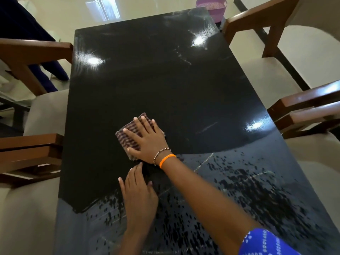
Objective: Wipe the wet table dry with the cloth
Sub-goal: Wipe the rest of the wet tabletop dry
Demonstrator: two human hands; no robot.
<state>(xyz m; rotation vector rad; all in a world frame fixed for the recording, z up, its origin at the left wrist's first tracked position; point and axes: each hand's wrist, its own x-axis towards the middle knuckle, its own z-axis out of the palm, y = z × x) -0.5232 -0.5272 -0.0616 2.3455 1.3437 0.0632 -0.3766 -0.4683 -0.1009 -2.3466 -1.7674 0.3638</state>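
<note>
A glossy black table (pixel 165 85) fills the view, with water droplets and streaks spread over its near half. A folded checked cloth (pixel 127 138) lies near the table's middle. My right hand (pixel 147 140) lies flat on the cloth, fingers spread and pointing to the far left, pressing it down; it wears a beaded bracelet and an orange band. My left hand (pixel 139 196) rests palm down on the wet surface just below the cloth, fingers apart, holding nothing.
Wooden chairs with pale cushions stand on both sides: two on the left (pixel 31 52) and two on the right (pixel 303 107). A purple basket (pixel 211 6) sits on the floor beyond the far right corner. A person in dark clothing (pixel 27 34) stands at the far left.
</note>
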